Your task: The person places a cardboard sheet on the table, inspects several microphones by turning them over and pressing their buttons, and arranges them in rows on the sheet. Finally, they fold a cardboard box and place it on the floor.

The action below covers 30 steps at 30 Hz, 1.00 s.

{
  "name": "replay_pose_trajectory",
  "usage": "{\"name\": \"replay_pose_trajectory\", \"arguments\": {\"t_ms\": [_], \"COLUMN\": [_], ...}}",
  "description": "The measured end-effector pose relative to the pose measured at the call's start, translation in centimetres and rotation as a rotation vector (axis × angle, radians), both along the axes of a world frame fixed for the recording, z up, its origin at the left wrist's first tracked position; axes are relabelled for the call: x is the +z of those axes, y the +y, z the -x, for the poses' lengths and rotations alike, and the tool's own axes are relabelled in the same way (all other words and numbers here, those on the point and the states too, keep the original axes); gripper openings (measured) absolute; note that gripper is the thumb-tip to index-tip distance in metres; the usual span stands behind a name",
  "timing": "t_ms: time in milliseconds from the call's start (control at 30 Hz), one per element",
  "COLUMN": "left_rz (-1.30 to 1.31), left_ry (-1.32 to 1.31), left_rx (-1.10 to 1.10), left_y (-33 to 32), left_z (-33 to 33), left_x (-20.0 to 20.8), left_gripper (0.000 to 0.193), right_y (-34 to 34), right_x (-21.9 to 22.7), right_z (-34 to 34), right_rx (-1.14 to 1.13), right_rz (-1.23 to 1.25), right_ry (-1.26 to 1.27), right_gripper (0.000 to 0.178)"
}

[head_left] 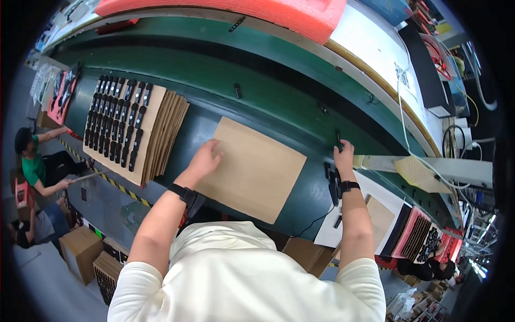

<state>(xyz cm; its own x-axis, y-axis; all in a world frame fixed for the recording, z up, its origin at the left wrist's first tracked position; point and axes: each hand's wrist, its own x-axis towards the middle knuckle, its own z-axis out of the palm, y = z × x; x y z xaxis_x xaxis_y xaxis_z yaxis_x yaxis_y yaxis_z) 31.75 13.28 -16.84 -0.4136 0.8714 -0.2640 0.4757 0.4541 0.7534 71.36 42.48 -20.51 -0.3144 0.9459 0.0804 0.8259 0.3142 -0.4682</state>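
Note:
A flat brown cardboard sheet (252, 169) lies on the dark green bench in front of me. Over its left edge is my left hand (206, 160), thumb and fingers apart, with nothing in it. Away to the right, my right hand (345, 153) has its fingertips closed on a slim black handheld piece (338, 138); its exact kind cannot be made out. Just below that hand, by the wrist, stand some black parts (329, 174). On the left is a stack of cardboard sheets (170, 134), whose top carries rows of small black devices (115, 115).
Single black pieces (237, 90) lie on the green surface (204, 59) beyond the sheet. Red foam (257, 13) rests on the far ledge. A pale metal arm (456, 169) juts in at right, near a pink tray (410, 233). At far left a person (40, 161) works.

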Motion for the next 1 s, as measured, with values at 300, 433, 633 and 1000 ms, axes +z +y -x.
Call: {"name": "replay_pose_trajectory", "arguments": {"t_ms": [300, 433, 633, 1000], "left_rz": [0.042, -0.029, 0.003, -0.191], "left_ry": [0.045, 0.128, 0.203, 0.728], "left_rx": [0.129, 0.144, 0.172, -0.133], "left_y": [6.9, 8.9, 12.5, 18.3], "left_z": [3.2, 6.2, 8.6, 13.4], "left_x": [0.2, -1.8, -2.2, -7.7], "left_gripper": [0.038, 0.034, 0.031, 0.033], "right_y": [5.6, 6.9, 8.5, 5.3], "right_x": [-4.3, -3.0, -4.3, -1.9], "right_z": [3.9, 10.1, 16.0, 15.7], "right_rx": [-0.184, 0.054, 0.265, 0.247], "right_rz": [0.144, 0.035, -0.268, -0.027], "right_ry": [-0.248, -0.196, -0.085, 0.077], "right_gripper": [0.033, 0.027, 0.026, 0.023]}}
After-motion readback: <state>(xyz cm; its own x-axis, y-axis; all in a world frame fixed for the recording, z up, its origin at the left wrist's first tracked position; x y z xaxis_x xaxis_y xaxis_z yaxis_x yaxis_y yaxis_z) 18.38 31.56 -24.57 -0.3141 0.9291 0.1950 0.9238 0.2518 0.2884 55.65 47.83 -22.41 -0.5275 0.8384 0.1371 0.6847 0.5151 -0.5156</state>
